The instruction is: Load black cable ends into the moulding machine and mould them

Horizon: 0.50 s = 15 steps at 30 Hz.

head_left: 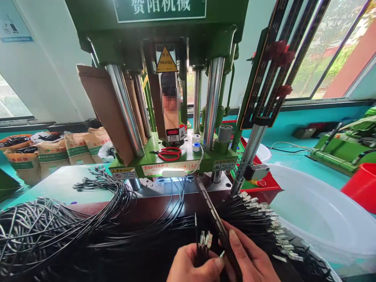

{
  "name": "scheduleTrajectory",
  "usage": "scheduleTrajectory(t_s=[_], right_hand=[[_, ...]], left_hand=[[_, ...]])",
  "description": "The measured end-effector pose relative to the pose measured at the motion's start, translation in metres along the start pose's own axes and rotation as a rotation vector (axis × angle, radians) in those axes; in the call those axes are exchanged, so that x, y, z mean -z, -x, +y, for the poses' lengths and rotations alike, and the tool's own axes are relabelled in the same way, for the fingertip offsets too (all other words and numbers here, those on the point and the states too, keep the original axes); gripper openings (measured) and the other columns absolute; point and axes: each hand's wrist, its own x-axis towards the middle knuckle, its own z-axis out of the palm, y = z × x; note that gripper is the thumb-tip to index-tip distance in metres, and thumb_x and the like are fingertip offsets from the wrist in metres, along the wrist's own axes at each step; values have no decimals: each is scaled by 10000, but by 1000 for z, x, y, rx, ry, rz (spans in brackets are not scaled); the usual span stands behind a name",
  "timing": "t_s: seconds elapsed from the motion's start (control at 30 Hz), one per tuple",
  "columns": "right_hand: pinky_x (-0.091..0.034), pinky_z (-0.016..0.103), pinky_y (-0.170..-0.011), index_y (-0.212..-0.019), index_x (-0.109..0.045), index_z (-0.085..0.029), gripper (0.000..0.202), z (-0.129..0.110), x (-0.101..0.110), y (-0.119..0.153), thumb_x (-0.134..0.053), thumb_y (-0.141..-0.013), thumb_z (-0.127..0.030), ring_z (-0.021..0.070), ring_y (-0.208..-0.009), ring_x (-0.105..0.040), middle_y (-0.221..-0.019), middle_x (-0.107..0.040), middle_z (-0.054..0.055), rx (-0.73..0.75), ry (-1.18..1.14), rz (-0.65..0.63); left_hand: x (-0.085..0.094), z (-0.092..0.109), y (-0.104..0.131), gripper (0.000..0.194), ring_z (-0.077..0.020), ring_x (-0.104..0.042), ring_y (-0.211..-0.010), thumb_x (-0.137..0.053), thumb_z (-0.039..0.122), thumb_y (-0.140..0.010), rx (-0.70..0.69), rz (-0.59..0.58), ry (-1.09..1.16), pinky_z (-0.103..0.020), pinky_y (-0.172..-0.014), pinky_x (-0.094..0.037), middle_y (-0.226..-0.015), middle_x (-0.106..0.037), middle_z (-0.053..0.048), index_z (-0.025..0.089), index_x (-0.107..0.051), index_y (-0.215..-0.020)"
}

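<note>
Low in the view, my left hand [189, 266] is closed around a small bunch of black cables [202, 252] whose silver metal connectors [207, 239] point upward. One thin cable end stands up higher than the others. Beside it, my right hand [252, 254] grips the near end of a long, narrow metal bar [212, 209] with notches along it. The bar slants up and left, its far end by the base plate [149, 188] of a green press. Between the hands, a small silver tip [222, 254] shows at my left thumb.
Black cables with silver connectors [276, 223] lie fanned out at right; a large heap of cables [38, 231] fills the left. Red-handled cutters [169, 154] rest on the green press [129, 160]. A white tub [323, 211] stands at right, sacks [53, 152] behind left.
</note>
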Motion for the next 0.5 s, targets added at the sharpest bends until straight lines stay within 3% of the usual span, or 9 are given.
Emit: scheduleTrajectory(t_s=[0.07,0.17,0.5], right_hand=[[-547,288,-786,-1189,-646,-259,484,0,3,-1,-554,-834,-575,195,-783,-659,-937,-727,38,31,48,-2],[-466,327,-971,-1172,-662,-274,451,0,7,-3,-537,-849,-563,249,-1082,-603,-1122,-696,46,83,131,-16],[-492,332,-949,-1239,-624,-275,440,4,7,-5,-496,-890,-509,273,-1118,-590,-1180,-682,50,192,277,-52]], left_hand=[[-2,1,1,518,-70,-430,-428,-753,597,-574,7,-3,-15,-199,-437,-312,-523,-543,-12,112,-612,-688],[-3,2,1,488,-67,-415,-418,-753,577,-584,21,-4,-9,-197,-430,-300,-506,-516,3,122,-596,-663],[-3,4,2,432,-61,-382,-394,-754,530,-585,49,6,17,-199,-410,-253,-472,-478,23,153,-542,-597]])
